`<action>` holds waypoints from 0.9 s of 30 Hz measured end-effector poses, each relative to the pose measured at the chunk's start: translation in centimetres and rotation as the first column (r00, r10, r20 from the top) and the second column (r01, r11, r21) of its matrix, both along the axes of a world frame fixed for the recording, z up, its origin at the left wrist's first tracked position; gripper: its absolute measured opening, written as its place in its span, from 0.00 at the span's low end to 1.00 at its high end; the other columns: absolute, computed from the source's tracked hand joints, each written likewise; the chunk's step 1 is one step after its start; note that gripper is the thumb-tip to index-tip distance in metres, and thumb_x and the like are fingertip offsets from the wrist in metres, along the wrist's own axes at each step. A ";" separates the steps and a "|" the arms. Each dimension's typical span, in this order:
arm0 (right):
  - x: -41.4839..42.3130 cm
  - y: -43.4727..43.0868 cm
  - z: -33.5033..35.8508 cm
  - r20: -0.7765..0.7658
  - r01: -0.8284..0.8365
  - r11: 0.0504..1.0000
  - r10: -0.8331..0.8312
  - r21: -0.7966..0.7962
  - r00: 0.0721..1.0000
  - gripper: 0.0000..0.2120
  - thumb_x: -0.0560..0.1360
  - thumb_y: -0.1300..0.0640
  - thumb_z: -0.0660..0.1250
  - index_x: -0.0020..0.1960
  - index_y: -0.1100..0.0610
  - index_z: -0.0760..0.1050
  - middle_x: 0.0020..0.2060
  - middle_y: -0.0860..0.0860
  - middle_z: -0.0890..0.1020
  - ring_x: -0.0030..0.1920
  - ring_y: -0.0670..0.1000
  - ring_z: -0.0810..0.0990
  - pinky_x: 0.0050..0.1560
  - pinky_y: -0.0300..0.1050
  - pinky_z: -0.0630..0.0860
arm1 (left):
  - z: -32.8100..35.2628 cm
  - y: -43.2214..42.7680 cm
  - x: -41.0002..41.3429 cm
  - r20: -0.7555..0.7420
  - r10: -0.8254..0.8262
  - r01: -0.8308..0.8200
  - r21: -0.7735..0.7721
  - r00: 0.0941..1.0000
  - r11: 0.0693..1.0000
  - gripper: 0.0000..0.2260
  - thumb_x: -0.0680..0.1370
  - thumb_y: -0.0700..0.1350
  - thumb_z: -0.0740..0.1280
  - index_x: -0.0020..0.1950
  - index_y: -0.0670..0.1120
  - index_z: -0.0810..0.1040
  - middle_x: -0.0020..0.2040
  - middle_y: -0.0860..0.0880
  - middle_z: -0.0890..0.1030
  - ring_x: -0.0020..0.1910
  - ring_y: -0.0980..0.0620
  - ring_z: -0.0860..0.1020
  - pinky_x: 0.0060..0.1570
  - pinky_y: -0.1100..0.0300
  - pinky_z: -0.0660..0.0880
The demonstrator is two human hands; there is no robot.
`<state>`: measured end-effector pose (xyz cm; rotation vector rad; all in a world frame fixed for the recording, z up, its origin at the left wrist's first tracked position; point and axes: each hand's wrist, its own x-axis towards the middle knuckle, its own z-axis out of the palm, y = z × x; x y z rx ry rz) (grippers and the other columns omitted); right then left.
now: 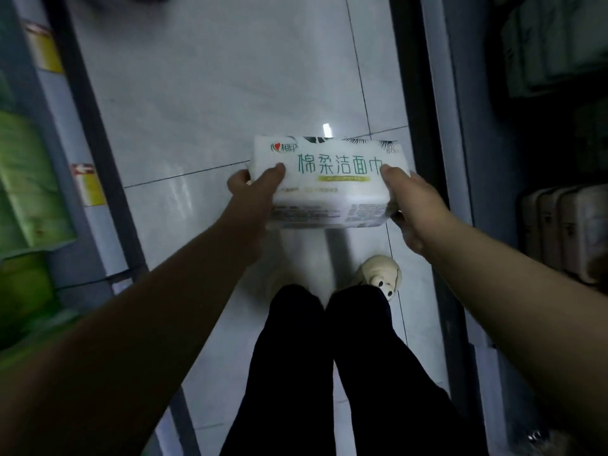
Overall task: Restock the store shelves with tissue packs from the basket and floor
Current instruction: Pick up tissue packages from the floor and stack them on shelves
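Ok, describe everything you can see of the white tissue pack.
The tissue pack is a white, soft-looking rectangular block in glossy wrap, with large teal Chinese lettering, a small heart logo at its upper left and dark leaf prints along the far edge; small print covers the near side. It is held roughly level above the tiled floor, the left hand and right hand each gripping one end, thumb on top. Nothing else touches it.
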<state>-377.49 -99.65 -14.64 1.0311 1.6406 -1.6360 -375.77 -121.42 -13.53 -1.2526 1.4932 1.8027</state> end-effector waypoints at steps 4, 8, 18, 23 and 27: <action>0.3 -4.5 10.6 -0.047 -0.045 0.999 0.044 -0.019 0.998 0.34 0.70 0.43 0.71 0.71 0.55 0.67 0.63 0.50 0.79 0.60 0.51 0.80 0.65 0.50 0.74 | 12.1 -4.1 1.5 -0.127 0.000 -0.010 -0.078 0.992 0.997 0.24 0.80 0.48 0.66 0.71 0.50 0.57 0.55 0.52 0.77 0.53 0.53 0.78 0.48 0.59 0.76; -0.4 -8.0 21.4 -0.154 -0.126 0.991 0.119 -0.035 0.981 0.15 0.76 0.47 0.69 0.59 0.51 0.70 0.56 0.50 0.83 0.55 0.51 0.82 0.63 0.52 0.76 | 23.7 -7.1 2.7 -0.278 0.074 -0.116 -0.135 0.958 0.984 0.31 0.69 0.52 0.69 0.69 0.51 0.61 0.58 0.53 0.77 0.55 0.55 0.77 0.53 0.61 0.74; -0.1 -14.5 44.0 -0.494 -0.383 0.922 0.308 -0.056 0.813 0.12 0.77 0.50 0.69 0.59 0.51 0.74 0.54 0.49 0.84 0.55 0.50 0.83 0.63 0.51 0.76 | 46.3 -11.0 8.8 -0.531 0.220 -0.389 -0.230 0.818 0.892 0.19 0.80 0.44 0.65 0.68 0.48 0.62 0.61 0.50 0.76 0.53 0.56 0.78 0.50 0.61 0.74; 1.3 -16.5 53.2 -0.662 -0.567 0.822 0.396 -0.053 0.636 0.14 0.77 0.50 0.68 0.61 0.52 0.74 0.53 0.47 0.85 0.54 0.48 0.83 0.61 0.49 0.77 | 54.8 -10.2 13.6 -0.628 0.313 -0.564 -0.248 0.712 0.787 0.19 0.81 0.45 0.63 0.71 0.51 0.63 0.59 0.54 0.79 0.53 0.56 0.80 0.50 0.59 0.75; 3.5 -16.9 58.7 -0.763 -0.681 0.728 0.397 -0.078 0.511 0.15 0.78 0.53 0.68 0.64 0.53 0.74 0.54 0.48 0.84 0.53 0.48 0.84 0.56 0.45 0.79 | 60.2 -7.6 18.6 -0.717 0.336 -0.678 -0.254 0.611 0.690 0.21 0.80 0.46 0.65 0.71 0.53 0.62 0.59 0.56 0.78 0.54 0.56 0.80 0.55 0.57 0.77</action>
